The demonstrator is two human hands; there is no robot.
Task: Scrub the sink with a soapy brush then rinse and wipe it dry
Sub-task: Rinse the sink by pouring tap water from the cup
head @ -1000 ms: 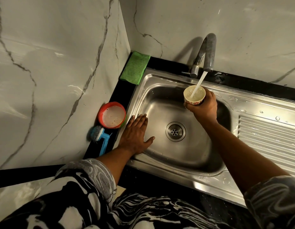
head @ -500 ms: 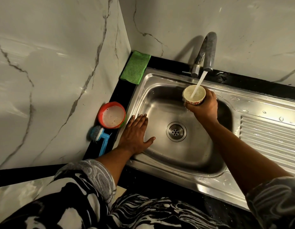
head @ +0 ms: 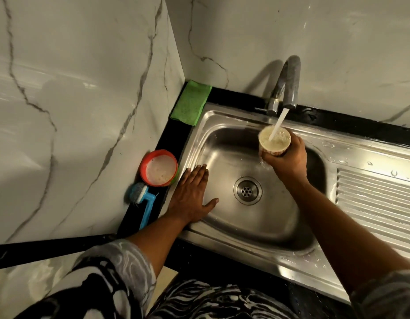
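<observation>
The steel sink fills the middle, its drain in the basin floor. My right hand grips a small patterned cup under the grey tap; water streams into it and it is nearly full. Spread flat with fingers apart, my left hand rests on the sink's left rim and wall, holding nothing. A blue-handled brush lies on the black counter left of the sink. A red bowl of soapy water stands just behind it. A green cloth lies in the back corner.
Marble walls close off the left and back. A ribbed draining board with water drops stretches right of the basin. A narrow black counter strip runs between the left wall and the sink.
The cup has filled further under the running tap. Both hands have stayed in place.
</observation>
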